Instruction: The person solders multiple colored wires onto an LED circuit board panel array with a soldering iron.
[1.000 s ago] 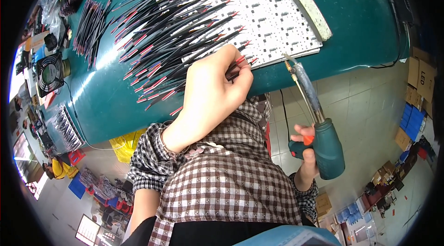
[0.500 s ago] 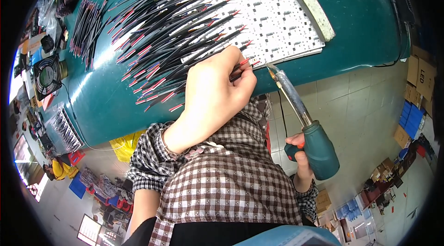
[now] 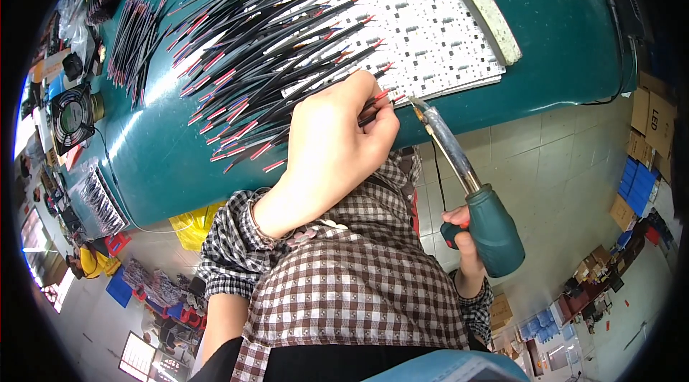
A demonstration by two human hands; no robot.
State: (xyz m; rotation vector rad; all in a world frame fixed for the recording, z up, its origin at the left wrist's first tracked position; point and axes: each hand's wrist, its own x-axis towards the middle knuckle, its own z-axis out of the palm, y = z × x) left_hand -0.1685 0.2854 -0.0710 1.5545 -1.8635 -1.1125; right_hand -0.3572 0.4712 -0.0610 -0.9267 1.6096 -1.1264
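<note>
**Iron tip at the board edge, wire pinched**

Your left hand [image 3: 334,145] rests at the near edge of the white circuit board [image 3: 423,23], its fingers [image 3: 373,105] pressed together and pinching a black wire with a red end [image 3: 384,93] against the board. Your right hand [image 3: 463,238] grips the teal handle of the soldering iron [image 3: 470,195], fingers wrapped tight around it; the metal shaft slants up so the tip sits just beside the pinched wire end, at the board's edge. Many more black, red-tipped wires [image 3: 265,44] fan out across the board to the left. The board lies on the teal worktop [image 3: 567,44]. A separate bundle of wires [image 3: 136,34] and a small black fan [image 3: 72,116] sit well apart on your left.
</note>
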